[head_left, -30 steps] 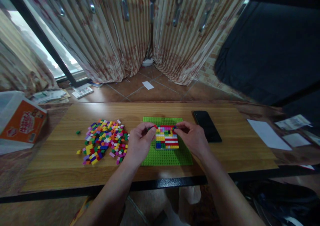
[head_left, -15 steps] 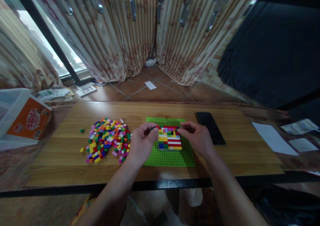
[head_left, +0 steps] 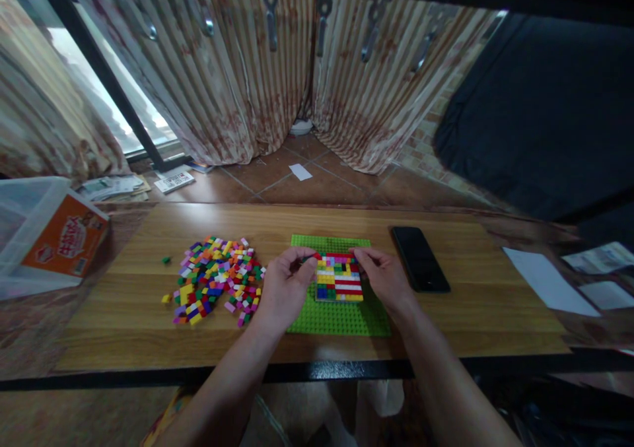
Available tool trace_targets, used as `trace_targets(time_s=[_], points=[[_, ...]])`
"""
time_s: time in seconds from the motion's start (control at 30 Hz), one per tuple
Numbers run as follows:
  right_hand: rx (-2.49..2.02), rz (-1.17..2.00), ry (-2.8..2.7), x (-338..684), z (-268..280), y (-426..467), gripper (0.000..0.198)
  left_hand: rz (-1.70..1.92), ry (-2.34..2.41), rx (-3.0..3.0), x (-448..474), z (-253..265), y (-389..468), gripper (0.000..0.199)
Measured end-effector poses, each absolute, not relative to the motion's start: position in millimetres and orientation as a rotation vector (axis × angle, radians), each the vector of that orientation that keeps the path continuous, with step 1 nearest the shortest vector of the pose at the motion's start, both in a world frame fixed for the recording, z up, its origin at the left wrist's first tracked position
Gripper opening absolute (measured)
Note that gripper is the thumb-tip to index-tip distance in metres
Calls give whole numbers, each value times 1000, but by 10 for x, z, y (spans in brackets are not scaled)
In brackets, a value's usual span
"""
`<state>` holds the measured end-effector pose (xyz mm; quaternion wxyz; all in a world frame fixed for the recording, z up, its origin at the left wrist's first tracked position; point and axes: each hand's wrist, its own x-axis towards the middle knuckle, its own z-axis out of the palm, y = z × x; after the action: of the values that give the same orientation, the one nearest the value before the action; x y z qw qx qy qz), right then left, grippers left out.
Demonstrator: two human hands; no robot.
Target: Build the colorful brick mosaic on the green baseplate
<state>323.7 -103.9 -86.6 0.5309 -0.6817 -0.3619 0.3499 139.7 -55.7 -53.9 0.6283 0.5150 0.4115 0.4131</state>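
Observation:
A flat panel of coloured toy bricks (head_left: 339, 279), with red, white, yellow, blue and green rows, is over the middle of a green studded baseplate (head_left: 341, 321). I cannot tell whether it touches the plate. My left hand (head_left: 288, 282) pinches the panel's upper left corner between thumb and fingers. At the upper right corner, my right hand (head_left: 384, 275) is closed on the panel's edge, its fingertips partly hidden. Left of my left hand lies a heap of loose coloured bricks (head_left: 222, 275).
A black phone (head_left: 420, 259) lies on the wooden table (head_left: 470, 308) to the right, with white paper (head_left: 549, 282) beyond it. A clear plastic tub (head_left: 34, 236) with an orange label stands far left. Two stray bricks sit beside the heap.
My right hand's fingers have drawn in closer to the panel's upper right corner. My left hand keeps its pinch. The whole view has shifted slightly.

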Motion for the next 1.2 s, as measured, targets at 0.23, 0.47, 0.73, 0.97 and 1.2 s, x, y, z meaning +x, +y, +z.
trace_targets(time_s=[0.23,0.47,0.73,0.97,1.2], points=[[-1636,803,-899,3243,-906,-1043,40,954,934,1181,1409,-546,-573,15],[-1690,621,-1016,3184,-891,-1066,35,954,912,1162,1445,-584,-589,16],[-1717,435,-1093,3196,-769,-1098,35,943,916,1171,1475,-640,-627,20],[-1492,555,-1275,2959,-462,-1119,23,990,890,1271,1457,-646,-623,13],[-1438,773,-1201,2852,-478,-1131,18,986,822,1330,1448,-563,-663,10]])
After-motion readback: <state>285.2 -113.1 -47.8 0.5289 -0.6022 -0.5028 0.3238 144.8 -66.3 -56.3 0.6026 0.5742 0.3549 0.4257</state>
